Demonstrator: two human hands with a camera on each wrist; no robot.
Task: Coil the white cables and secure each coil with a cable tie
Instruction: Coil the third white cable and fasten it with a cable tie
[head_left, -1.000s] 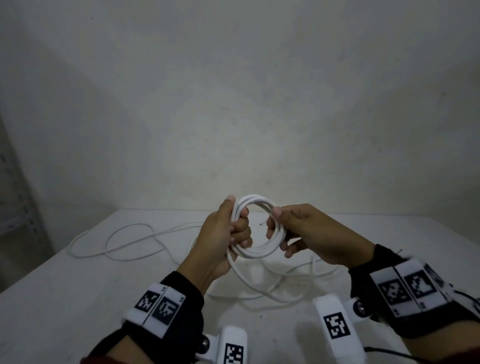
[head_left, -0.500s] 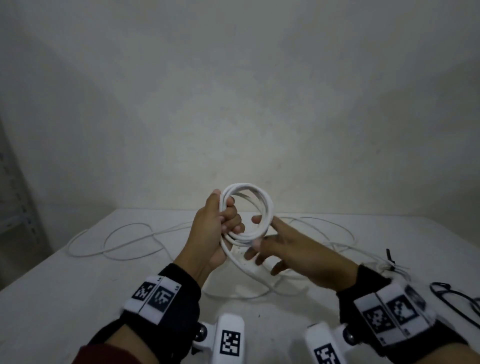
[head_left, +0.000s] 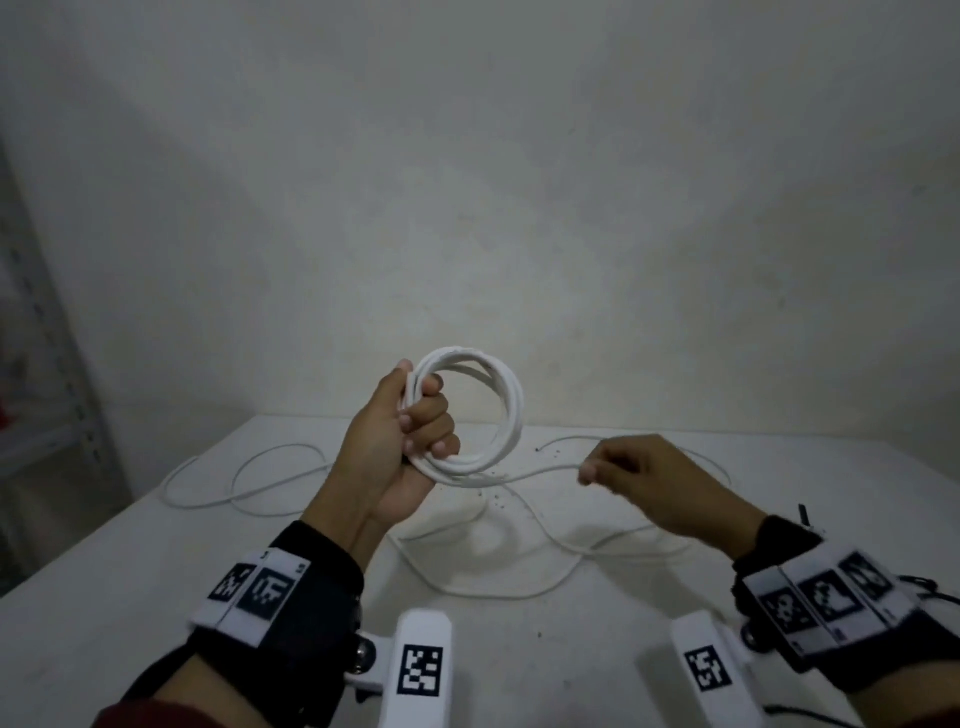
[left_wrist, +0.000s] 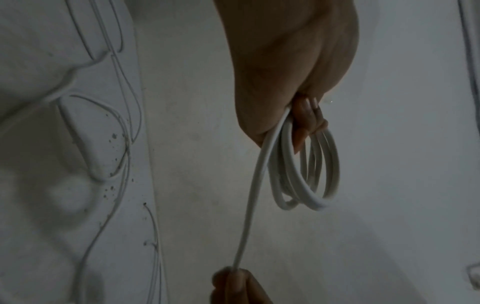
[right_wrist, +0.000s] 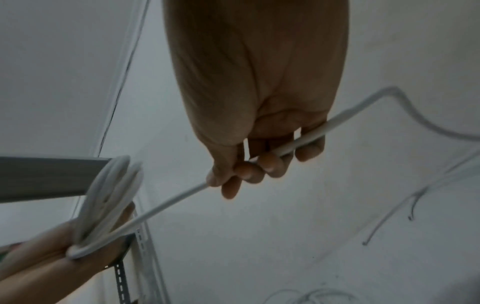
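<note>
Above the tabletop (head_left: 130, 597), head view: the left hand (head_left: 400, 447) fists the coil (head_left: 498, 410) upright, keeping its loops stacked. At three o'clock, the right hand (head_left: 649, 483) pinches the cable (head_left: 540, 473), apparently measuring the next loop.

Left wrist view: fingers (left_wrist: 306, 119) curl through the coil.

Right wrist view: cable runs taut between the grips.
</note>
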